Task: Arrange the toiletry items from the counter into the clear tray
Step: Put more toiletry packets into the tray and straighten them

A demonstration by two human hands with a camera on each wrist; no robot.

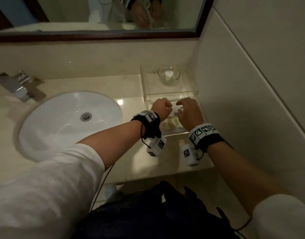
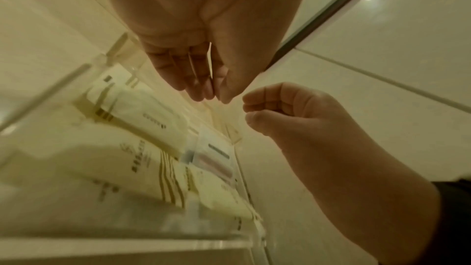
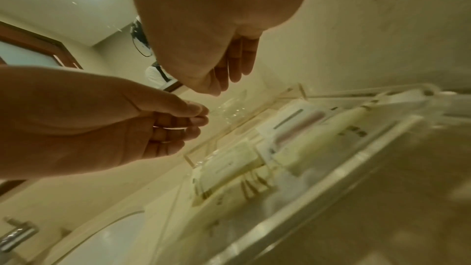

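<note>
A clear tray stands on the counter right of the sink. Its near compartment holds several cream toiletry packets lying flat, one white packet with a pink stripe among them. Both hands hover just above this compartment, close together. My left hand has its fingers loosely curled, thumb against them, with nothing held. My right hand also hangs with bent fingers over the packets and holds nothing. In the right wrist view the packets lie below both hands.
A glass bowl sits in the tray's far compartment. The white sink basin and chrome faucet are to the left. A tiled wall closes the right side, a mirror the back.
</note>
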